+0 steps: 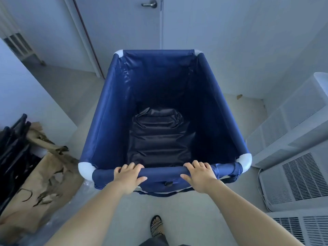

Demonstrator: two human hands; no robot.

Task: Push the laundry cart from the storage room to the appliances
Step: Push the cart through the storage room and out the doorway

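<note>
A navy fabric laundry cart (106, 107) with white corner joints fills the middle of the head view, its bin holding only a dark crumpled liner at the bottom. My left hand (128, 176) grips the near top rail left of centre, fingers curled over it. My right hand (198, 174) grips the same rail right of centre. The cart's far edge stands just short of a closed white door (124, 29) with a metal lever handle (149, 4).
White air-conditioner units (292, 176) are stacked along the right wall. Torn brown paper bags (44, 176) and black folded items (12, 144) crowd the left floor. A white wall corner juts in at the left. My sandalled foot (156, 226) stands behind the cart.
</note>
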